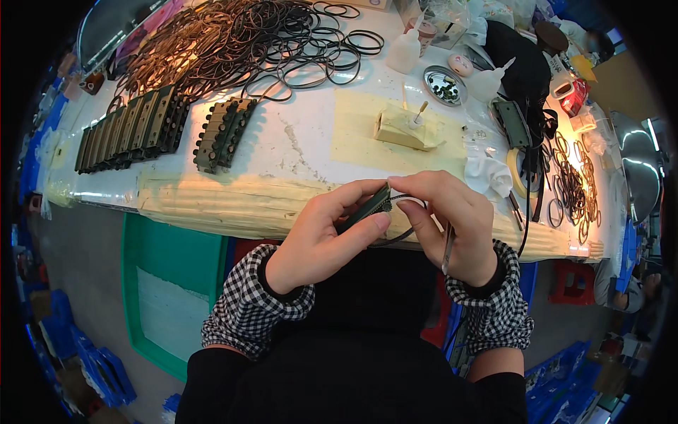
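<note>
My left hand (311, 237) grips a small dark green housing (367, 210) between thumb and fingers, tilted up above the table's front edge. Opposite it, my right hand (462, 226) is closed, its thumb and index finger pinching a thin black rubber ring (422, 201) at the housing's upper end. The ring's loop hangs down behind the fingers. A slim metal tool (448, 249), perhaps tweezers, is tucked in the right palm with its end pointing down. How much of the ring lies against the housing is hidden by my fingers.
Rows of dark green housings (131, 131) stand at the left, below a heap of black rubber rings (233, 42). Ahead are a tape-covered block (406, 128), a white squeeze bottle (403, 51) and a metal dish (445, 86). More rings (575, 180) lie right; a green bin (169, 247) stands below.
</note>
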The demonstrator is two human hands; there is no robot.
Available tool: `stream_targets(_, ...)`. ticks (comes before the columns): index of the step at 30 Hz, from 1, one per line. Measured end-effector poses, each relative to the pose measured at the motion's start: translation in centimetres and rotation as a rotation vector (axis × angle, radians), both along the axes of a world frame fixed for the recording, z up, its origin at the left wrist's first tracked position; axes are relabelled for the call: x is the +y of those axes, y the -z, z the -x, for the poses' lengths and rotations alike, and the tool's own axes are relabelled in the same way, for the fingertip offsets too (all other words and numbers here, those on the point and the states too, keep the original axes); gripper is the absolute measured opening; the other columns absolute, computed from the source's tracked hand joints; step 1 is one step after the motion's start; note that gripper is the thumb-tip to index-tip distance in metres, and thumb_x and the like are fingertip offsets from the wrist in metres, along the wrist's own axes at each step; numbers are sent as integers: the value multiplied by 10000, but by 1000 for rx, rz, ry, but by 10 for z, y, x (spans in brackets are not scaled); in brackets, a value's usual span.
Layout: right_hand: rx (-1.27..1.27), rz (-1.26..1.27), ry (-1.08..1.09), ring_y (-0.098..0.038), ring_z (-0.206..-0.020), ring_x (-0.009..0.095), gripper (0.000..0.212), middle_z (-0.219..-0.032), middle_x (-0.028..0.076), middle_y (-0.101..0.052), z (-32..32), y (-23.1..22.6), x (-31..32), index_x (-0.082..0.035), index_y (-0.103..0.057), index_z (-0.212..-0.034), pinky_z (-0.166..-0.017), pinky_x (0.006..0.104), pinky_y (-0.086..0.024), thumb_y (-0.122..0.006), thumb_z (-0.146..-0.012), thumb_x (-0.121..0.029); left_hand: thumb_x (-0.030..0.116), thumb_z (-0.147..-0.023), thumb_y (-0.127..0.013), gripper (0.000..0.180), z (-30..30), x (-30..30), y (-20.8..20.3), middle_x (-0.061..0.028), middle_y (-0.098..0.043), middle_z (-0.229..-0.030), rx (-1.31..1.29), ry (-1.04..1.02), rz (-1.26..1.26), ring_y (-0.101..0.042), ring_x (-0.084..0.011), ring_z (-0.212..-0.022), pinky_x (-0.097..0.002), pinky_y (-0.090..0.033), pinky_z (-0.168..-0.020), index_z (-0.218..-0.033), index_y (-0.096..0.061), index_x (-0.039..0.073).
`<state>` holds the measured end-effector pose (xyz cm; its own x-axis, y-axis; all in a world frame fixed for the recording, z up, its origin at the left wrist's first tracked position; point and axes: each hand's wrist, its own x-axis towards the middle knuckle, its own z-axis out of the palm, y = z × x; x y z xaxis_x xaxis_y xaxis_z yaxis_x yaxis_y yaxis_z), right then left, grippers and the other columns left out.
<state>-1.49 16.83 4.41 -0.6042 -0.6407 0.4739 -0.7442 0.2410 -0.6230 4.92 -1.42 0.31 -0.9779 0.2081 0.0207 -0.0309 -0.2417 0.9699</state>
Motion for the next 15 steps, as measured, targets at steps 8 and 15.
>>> stream_targets(8,-42,10,74,-659,-675,255,163,-826,111,-671,-6,7,-1,-8,-641,-936,-600,311,-515,-662,-781,38,153,-939,-504,445,0,-8,0,-54,-604,-1021,-107,100,9,-532,-66,-764,-223,-483,-649,-1345,-459,-25)
stream_targets(15,360,1,66,-664,-689,245,234,-874,119,-681,-8,20,-3,-18,-628,-983,-596,307,-517,-677,-761,39,157,-943,-492,430,0,-8,-2,-48,-610,-970,-109,97,-18,-532,-66,-760,-219,-480,-650,-1331,-476,-26)
